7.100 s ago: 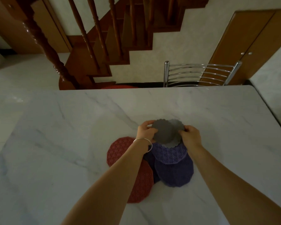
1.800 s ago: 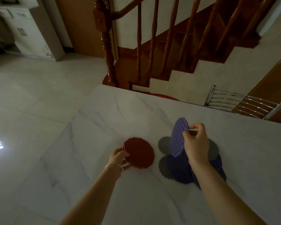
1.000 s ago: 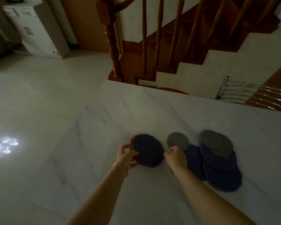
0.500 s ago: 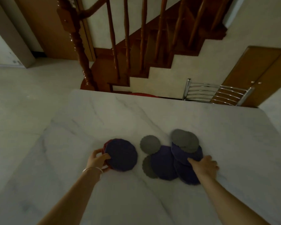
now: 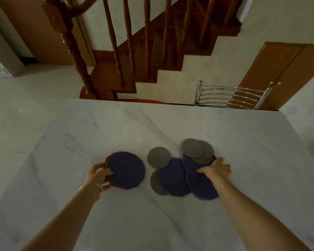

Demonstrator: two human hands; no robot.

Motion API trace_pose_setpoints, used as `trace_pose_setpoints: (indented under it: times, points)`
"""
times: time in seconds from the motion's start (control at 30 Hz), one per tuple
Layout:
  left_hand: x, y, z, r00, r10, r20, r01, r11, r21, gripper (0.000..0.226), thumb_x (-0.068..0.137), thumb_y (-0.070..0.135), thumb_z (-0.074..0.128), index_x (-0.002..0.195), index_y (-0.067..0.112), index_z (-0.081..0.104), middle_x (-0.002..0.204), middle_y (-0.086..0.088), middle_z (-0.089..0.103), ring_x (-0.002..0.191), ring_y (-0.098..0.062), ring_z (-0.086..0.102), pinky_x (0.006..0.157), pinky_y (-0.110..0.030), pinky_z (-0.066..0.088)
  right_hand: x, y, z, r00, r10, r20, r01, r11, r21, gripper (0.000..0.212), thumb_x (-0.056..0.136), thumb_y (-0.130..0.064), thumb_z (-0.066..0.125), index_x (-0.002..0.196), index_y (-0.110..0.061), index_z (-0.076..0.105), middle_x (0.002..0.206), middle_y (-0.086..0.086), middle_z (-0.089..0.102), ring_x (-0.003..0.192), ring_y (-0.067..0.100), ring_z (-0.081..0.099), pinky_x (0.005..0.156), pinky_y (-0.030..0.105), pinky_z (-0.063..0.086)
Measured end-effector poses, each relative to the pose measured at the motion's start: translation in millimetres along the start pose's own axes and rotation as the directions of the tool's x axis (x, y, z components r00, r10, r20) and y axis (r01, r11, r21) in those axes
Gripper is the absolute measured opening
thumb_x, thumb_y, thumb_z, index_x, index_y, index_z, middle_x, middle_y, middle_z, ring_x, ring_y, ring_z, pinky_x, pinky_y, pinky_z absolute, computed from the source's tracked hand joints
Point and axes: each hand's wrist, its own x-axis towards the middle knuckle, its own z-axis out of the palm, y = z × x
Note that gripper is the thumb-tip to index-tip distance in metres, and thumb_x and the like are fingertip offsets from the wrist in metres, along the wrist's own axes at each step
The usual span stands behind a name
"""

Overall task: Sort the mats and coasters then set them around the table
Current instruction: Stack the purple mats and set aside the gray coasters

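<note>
Mats and coasters lie in two groups near the middle of a marble table (image 5: 170, 223), with both of a person's hands on them. Thumb and fingers of the left hand (image 5: 98, 176) are clamped on the 8 o'clock rim of a small stack (image 5: 125, 172): a purple mat on top, with only a thin red edge showing beneath it, so how many lie under cannot be told. A silver bangle (image 5: 92, 187) circles that wrist. The right hand (image 5: 216, 170) is closed on the near edge of a purple mat (image 5: 190, 164); the fingers underneath are hidden. Two overlapping grey coasters (image 5: 197, 151) rest on that mat, covering most of it. At 6 o'clock from the hand, another purple mat (image 5: 201, 187) is partly covered by the wrist. Just left, a third purple mat (image 5: 173, 176) hides part of one grey coaster (image 5: 154, 181) at its 8 o'clock edge, and overlaps another (image 5: 158, 157) at 11 o'clock. At 1 o'clock across the table, a chrome chair back (image 5: 232, 96) rises behind the far edge, its seat hidden. A wooden staircase (image 5: 143, 51) fills the dim, softly blurred background.
</note>
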Motion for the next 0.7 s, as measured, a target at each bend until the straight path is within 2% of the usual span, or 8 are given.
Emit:
trace_pose_setpoints:
  times: [0.2, 0.37, 0.4, 0.47, 0.53, 0.7]
  points:
    - [-0.5, -0.7, 1.7, 1.0, -0.005, -0.005, 0.005, 1.0, -0.011, 0.046, 0.081, -0.007, 0.054, 0.124, 0.011, 0.05, 0.097, -0.012, 0.057, 0.077, -0.026, 0.058, 0.055, -0.036, 0.049, 0.0, -1.3, 3.8, 0.999, 0.0, -0.032, 0.001, 0.999, 0.048, 0.096, 0.064, -0.03, 0.086, 0.136, -0.01, 0.026, 0.138, 0.023, 0.028, 0.123, 0.04, 0.037, 0.096, 0.047, 0.043]
    - [-3.8, -1.2, 2.8, 1.0, -0.008, 0.0, 0.008, 1.0, -0.011, 0.046, 0.082, -0.008, 0.054, 0.124, 0.01, 0.049, 0.093, -0.009, 0.056, 0.077, -0.025, 0.059, 0.053, -0.037, 0.049, -2.4, -4.3, 13.4, 0.987, -0.074, -0.146, 0.097, 0.983, 0.158, 0.082, 0.073, -0.005, 0.074, 0.139, -0.008, 0.025, 0.135, 0.027, 0.027, 0.115, 0.042, 0.044, 0.087, 0.042, 0.049]
    - [-4.6, -1.2, 2.9, 1.0, -0.008, 0.002, 0.008, 1.0, -0.011, 0.046, 0.082, -0.008, 0.054, 0.124, 0.01, 0.049, 0.094, -0.01, 0.056, 0.077, -0.026, 0.059, 0.053, -0.037, 0.049, -4.1, -4.7, 15.7, 0.989, -0.062, -0.133, 0.084, 0.982, 0.168, 0.088, 0.071, -0.009, 0.078, 0.14, -0.007, 0.024, 0.136, 0.027, 0.029, 0.118, 0.042, 0.043, 0.09, 0.044, 0.048]
    - [-4.9, -1.5, 2.9, 1.0, -0.011, -0.001, 0.011, 1.0, -0.014, 0.046, 0.082, -0.008, 0.054, 0.124, 0.009, 0.05, 0.093, -0.01, 0.057, 0.077, -0.026, 0.059, 0.053, -0.037, 0.049, -7.1, -4.1, 19.5, 0.994, -0.011, -0.111, 0.025, 0.992, 0.124, 0.099, 0.064, -0.03, 0.085, 0.139, -0.005, 0.025, 0.139, 0.026, 0.032, 0.125, 0.041, 0.037, 0.099, 0.046, 0.041]
    - [-4.0, -2.0, 2.7, 1.0, -0.009, -0.001, 0.009, 1.0, -0.018, 0.046, 0.081, -0.008, 0.054, 0.123, 0.009, 0.05, 0.093, -0.01, 0.057, 0.077, -0.026, 0.059, 0.053, -0.037, 0.049, -6.1, -2.7, 20.5, 0.99, 0.006, -0.14, 0.002, 0.998, 0.058, 0.104, 0.06, -0.045, 0.085, 0.137, -0.005, 0.027, 0.14, 0.025, 0.032, 0.128, 0.039, 0.033, 0.102, 0.048, 0.038]
    - [-1.0, -2.8, 1.6, 1.0, -0.006, -0.004, 0.006, 1.0, -0.027, 0.044, 0.081, -0.009, 0.053, 0.121, 0.009, 0.051, 0.091, -0.01, 0.057, 0.077, -0.026, 0.059, 0.053, -0.036, 0.05, 6.4, -4.0, 15.8, 0.993, 0.031, -0.118, -0.026, 0.999, 0.037, 0.108, 0.055, -0.048, 0.087, 0.136, -0.007, 0.029, 0.14, 0.024, 0.031, 0.127, 0.038, 0.033, 0.103, 0.049, 0.039]
